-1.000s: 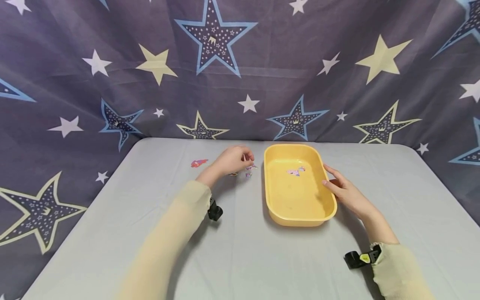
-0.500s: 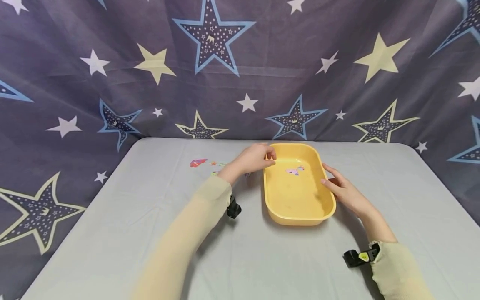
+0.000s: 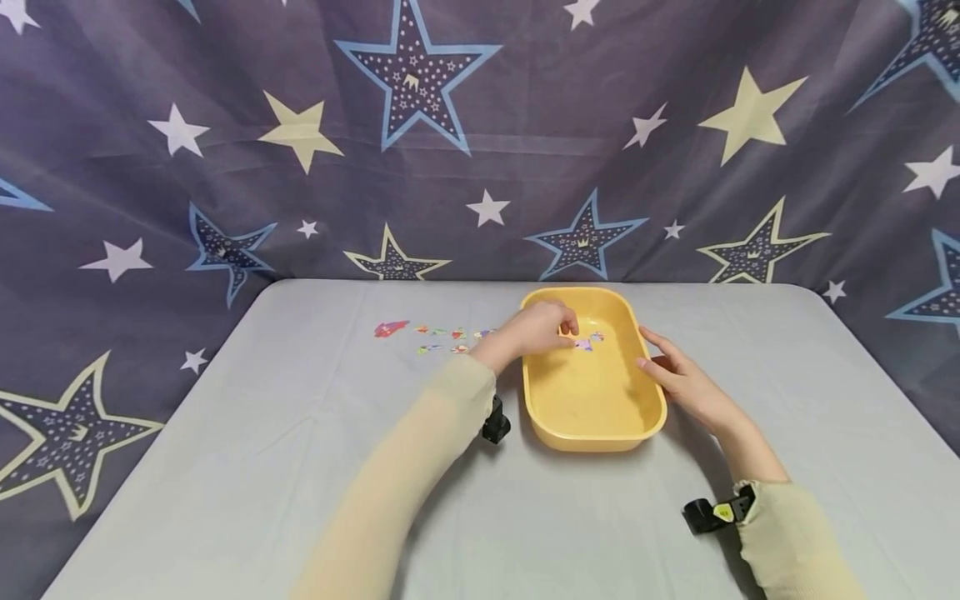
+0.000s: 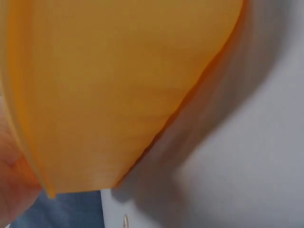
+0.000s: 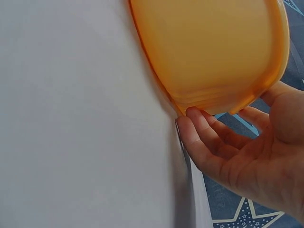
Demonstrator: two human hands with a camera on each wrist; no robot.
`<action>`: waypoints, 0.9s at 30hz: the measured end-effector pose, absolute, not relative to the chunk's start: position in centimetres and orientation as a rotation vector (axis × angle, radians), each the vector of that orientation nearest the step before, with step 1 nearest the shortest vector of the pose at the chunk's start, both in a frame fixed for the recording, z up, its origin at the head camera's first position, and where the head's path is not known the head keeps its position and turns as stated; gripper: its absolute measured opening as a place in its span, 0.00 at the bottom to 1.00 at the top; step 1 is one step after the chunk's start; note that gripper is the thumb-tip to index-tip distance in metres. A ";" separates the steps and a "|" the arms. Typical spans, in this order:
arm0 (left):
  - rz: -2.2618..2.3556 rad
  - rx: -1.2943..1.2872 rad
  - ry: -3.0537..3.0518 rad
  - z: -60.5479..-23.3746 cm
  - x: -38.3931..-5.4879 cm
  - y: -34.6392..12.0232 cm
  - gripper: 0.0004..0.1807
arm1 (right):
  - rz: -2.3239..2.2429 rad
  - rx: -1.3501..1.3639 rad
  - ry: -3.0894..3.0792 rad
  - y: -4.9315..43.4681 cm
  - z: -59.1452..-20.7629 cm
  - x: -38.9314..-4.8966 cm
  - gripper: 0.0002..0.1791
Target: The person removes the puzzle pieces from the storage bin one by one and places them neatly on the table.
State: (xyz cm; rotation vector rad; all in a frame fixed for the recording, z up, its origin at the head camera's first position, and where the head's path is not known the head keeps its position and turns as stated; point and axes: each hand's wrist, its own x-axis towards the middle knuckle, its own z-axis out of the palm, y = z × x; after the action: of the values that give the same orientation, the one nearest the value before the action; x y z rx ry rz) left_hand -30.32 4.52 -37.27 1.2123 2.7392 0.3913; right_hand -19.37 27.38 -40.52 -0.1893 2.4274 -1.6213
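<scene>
A yellow plastic basin (image 3: 592, 408) stands on the table, right of centre in the head view. My left hand (image 3: 534, 329) reaches over its left rim, fingers bent and thumb low inside. Beside the thumb lies a small purple-pink cutout (image 3: 583, 345), with another small cutout (image 3: 597, 337) next to it on the basin floor. Whether the fingertips pinch a cutout, I cannot tell. My right hand (image 3: 686, 383) holds the basin's right side, thumb at the rim and fingers outside; the right wrist view shows these fingers (image 5: 204, 142) against the outer wall.
Left of the basin, several small colourful cutouts (image 3: 459, 333) lie on the grey-covered table (image 3: 262, 467), partly hidden by the left hand. A larger red cutout (image 3: 391, 329) lies at their left end. A dark star-patterned curtain (image 3: 442, 183) hangs behind the table.
My left hand has moved right from over the cutouts on the table, across the basin's rim and into the basin. The right hand keeps its hold on the basin. More table cutouts are now visible.
</scene>
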 end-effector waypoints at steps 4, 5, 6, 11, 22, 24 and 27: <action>0.361 1.187 2.722 -37.7 -30.7 5.3 0.12 | -1.622 -0.192 2.430 27.3 -40.6 -19.5 0.36; 0.356 1.171 2.720 -37.8 -30.9 5.6 0.12 | -1.623 -0.193 2.429 27.3 -40.6 -19.5 0.36; 0.346 1.160 2.719 -37.9 -31.0 5.8 0.13 | -1.622 -0.192 2.432 27.3 -40.6 -19.4 0.36; 0.287 1.138 2.699 -38.3 -31.5 6.6 0.16 | -1.615 -0.185 2.438 27.2 -40.6 -19.4 0.36; 0.175 1.106 2.683 -38.9 -31.9 6.9 0.16 | -1.626 -0.197 2.429 27.2 -40.6 -19.6 0.36; 0.166 1.108 2.683 -38.9 -31.9 7.0 0.14 | -1.628 -0.195 2.425 27.3 -40.7 -19.6 0.36; 0.144 1.130 2.688 -39.0 -31.8 7.0 0.11 | -1.631 -0.194 2.423 27.3 -40.7 -19.5 0.36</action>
State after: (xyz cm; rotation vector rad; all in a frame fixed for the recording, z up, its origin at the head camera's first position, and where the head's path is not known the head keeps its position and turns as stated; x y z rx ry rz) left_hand -31.77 7.04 -38.98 1.1305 2.6876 0.1444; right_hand -19.54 27.32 -40.74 -0.1941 2.4233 -1.6306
